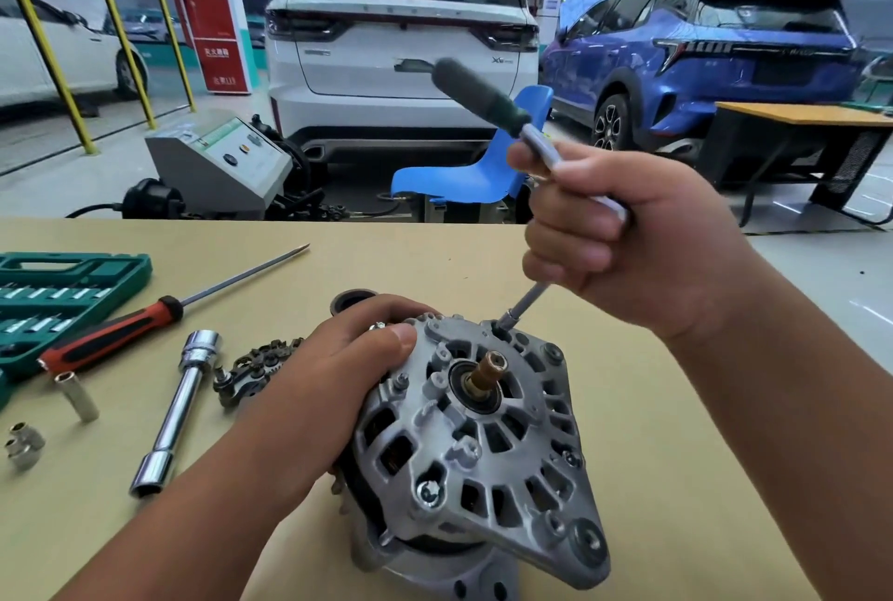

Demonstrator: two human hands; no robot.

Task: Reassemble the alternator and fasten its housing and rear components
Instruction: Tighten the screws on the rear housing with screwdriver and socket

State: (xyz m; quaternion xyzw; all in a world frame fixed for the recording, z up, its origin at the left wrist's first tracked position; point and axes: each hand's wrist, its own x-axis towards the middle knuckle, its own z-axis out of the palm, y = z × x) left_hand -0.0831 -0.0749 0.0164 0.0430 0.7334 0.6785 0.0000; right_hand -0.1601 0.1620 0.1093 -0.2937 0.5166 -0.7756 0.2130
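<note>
The grey alternator [483, 446] stands on the tan table [676, 479], rear housing up, with a brass slip-ring shaft [488, 371] at its centre. My left hand [338, 373] grips the housing's upper left edge. My right hand [613, 233] grips the metal shaft of a socket driver [483, 95] with a dark handle that points up and to the left. The driver's tip [507, 322] sits on a bolt at the housing's top edge. A rectifier part [256, 371] lies left of the alternator.
A green socket case [58, 291] lies at the table's left edge. Beside it are a red-and-black screwdriver [145, 325], a chrome tubular wrench [176, 412] and loose sockets [24, 443]. Beyond the table stand a blue chair [473, 170], a grey machine [222, 165] and parked cars.
</note>
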